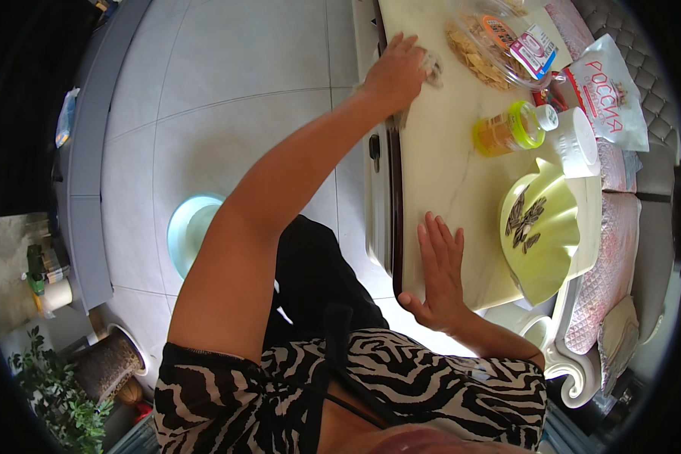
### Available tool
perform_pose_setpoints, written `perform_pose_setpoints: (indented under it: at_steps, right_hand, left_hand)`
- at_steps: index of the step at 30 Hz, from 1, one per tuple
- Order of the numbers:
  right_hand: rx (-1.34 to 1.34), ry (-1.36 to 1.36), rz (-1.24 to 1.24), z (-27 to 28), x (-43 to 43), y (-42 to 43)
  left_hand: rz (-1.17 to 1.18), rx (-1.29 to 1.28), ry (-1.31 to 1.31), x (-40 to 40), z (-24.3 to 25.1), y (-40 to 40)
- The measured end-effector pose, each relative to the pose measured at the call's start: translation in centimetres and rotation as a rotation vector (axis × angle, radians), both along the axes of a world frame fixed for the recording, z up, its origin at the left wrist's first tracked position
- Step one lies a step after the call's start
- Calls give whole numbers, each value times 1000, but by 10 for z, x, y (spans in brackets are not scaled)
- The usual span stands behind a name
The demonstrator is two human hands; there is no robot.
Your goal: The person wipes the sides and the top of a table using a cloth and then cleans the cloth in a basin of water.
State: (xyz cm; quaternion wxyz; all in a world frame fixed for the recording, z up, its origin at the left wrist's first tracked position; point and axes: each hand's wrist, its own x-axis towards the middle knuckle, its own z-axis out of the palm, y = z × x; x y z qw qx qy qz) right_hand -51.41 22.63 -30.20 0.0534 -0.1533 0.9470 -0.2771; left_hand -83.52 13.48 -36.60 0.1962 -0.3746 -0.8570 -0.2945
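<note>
My left hand reaches far out to the long edge of a pale marble-patterned table. Bunched under its fingers is a light-coloured cloth, slightly blurred and mostly hidden by the hand. My right hand is palm down at the table's near corner, fingers spread a little and holding nothing. To its right stands a yellow-green leaf-shaped dish with striped sunflower seeds in it. Beyond the dish is a bottle of yellow liquid with a white cap.
A white canister, a printed plastic bag and a clear plastic tub of flat brown pieces crowd the table's far right side. A tufted sofa runs behind. On the tiled floor, left, a light-blue basin is partly hidden by my arm.
</note>
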Motion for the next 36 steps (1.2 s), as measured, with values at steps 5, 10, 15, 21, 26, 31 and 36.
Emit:
perform_pose_setpoints:
  at_steps: [5, 10, 15, 21, 26, 31, 36]
  right_hand:
    - [46, -2, 32, -2, -6, -4]
    - [94, -8, -6, -6, -11, -3]
    - [119, -12, -33, -7, -12, -9]
    - [238, -28, -36, -1, -21, -23]
    - [267, 90, -101, -3, -35, -22]
    - [365, 294, -139, 2, -109, -39]
    - [408, 328, -139, 1, -166, -42]
  left_hand:
    - [235, 130, 43, -77, -26, 5]
    - [261, 307, -583, -114, -17, -58]
    - [393, 520, -1304, -45, -82, -249]
    - [666, -32, -1352, 109, -306, -413]
    - [588, -156, -1151, 159, -327, -381]
    - [602, -586, -1082, 171, -311, -369]
    - [610, -578, -1031, 168, -296, -380]
